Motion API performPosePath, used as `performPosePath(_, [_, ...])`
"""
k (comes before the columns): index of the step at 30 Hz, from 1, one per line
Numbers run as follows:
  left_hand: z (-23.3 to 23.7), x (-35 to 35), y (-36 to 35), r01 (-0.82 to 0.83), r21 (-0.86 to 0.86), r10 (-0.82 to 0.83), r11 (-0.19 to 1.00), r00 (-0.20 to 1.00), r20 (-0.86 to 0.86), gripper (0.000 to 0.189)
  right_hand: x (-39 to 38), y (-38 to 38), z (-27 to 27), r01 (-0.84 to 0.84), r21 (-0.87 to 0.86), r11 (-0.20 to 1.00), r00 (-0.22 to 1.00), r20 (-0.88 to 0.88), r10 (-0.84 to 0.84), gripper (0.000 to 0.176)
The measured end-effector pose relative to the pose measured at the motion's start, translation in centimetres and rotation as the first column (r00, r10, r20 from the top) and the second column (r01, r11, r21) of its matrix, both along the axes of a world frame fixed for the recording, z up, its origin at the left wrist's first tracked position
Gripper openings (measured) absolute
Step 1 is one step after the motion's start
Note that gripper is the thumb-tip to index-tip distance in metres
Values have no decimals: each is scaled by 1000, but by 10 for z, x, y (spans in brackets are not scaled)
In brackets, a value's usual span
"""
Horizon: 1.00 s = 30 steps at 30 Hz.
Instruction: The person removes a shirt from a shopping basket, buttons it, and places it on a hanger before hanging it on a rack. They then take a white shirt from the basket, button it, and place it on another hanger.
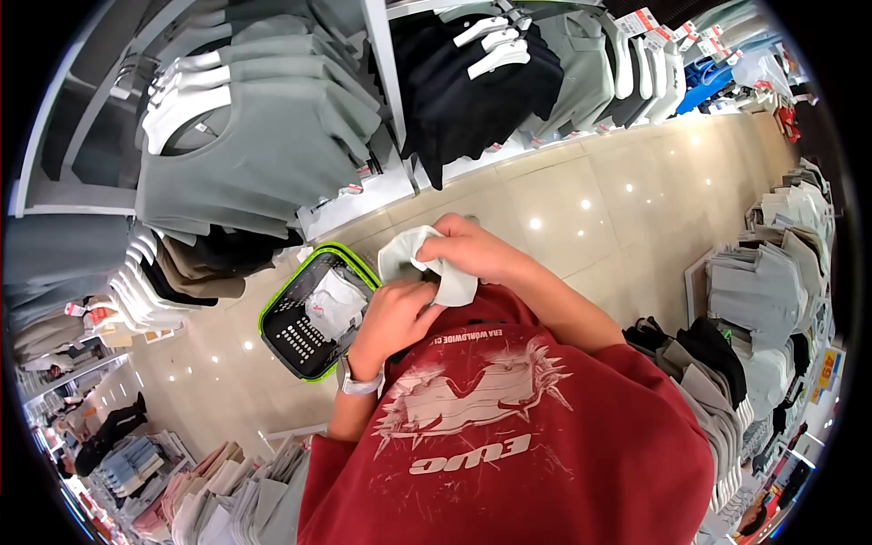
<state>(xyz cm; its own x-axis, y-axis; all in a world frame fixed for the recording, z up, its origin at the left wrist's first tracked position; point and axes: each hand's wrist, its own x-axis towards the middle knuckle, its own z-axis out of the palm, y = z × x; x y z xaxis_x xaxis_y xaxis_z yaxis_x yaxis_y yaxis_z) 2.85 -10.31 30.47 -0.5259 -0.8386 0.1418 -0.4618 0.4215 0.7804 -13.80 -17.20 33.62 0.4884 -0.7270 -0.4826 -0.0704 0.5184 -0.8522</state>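
Observation:
A small pale grey-white piece of folded fabric, seemingly a garment, is held in front of my chest. My left hand, with a watch on its wrist, has its fingers curled in at the fabric's lower edge. On the upper right side, my right hand pinches it between thumb and fingers. The cloth bends into a loop between the two hands; some fingertips are hidden in it. Just left of my hands, a black shopping basket with a green rim stands on the floor, holding a white folded item.
Grey shirts and black shirts hang on white hangers along the shelving ahead. Folded clothes and a hanging row stand at right. More garment stacks lie at lower left, near another person. Tiled floor runs between racks.

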Motion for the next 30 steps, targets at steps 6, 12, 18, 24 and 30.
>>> performPosePath(6, [9,-45,-6,-231,455,315,860,942,-115,11,-39,-32,-40,161,-434,886,953,-164,-254,30])
performPosePath(12, [7,-118,-49,-279,564,446,777,877,-180,13,-117,-40,-28,-135,-503,854,878,-460,-132,49])
performPosePath(18, [3,-193,-79,-146,577,307,804,932,-192,23,-196,-78,-36,-407,-118,906,800,-524,292,68])
performPosePath(24, [10,-239,-100,-240,678,433,695,892,-129,16,-245,-108,-57,-396,265,879,880,-164,446,50])
performPosePath(30, [7,-258,-98,-431,597,557,677,829,-34,12,-258,-114,-56,-355,167,920,922,-99,374,37])
